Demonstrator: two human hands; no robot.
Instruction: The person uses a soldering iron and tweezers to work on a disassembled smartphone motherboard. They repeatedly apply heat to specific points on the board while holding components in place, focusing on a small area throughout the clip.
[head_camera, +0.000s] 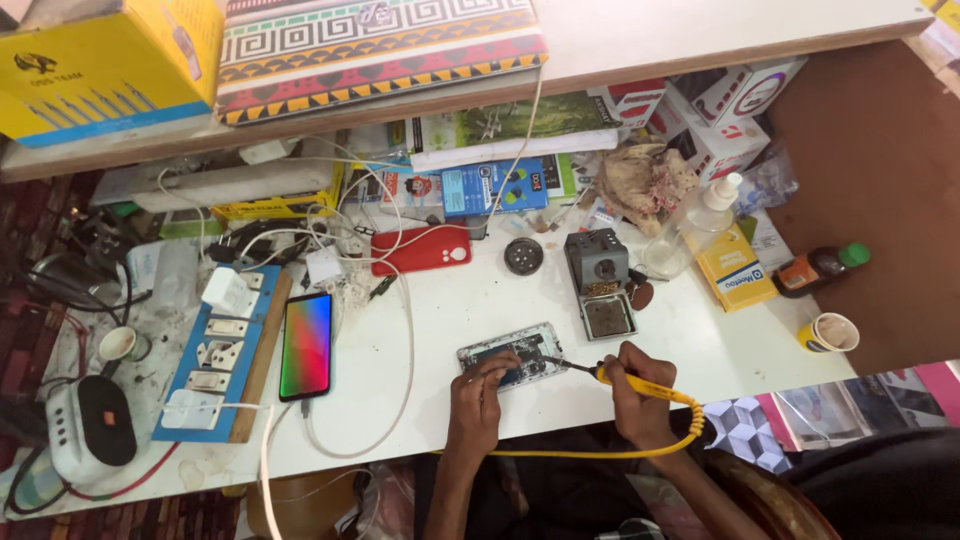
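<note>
Down at the worktop's (520, 400) near edge, our left hand (478, 392) presses fingertips on the opened phone (512, 354), and our right hand (632, 390), just right of it, is clenched around the yellow soldering iron (640, 383), tip touching the phone's right end.

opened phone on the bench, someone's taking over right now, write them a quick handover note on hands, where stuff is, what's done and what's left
Left hand: fingers pressed on the opened phone, steadying it flat on the white table.
Right hand: grips the yellow soldering iron, its tip resting on the phone's exposed inside at the right end.
Nearby: iron stand with sponge tray behind the phone, lit phone on a cable to the left, red phone further back.
Done: the phone's cover is off and its inside shows.
Left: the soldering is under way; the phone is not yet closed up.
</note>
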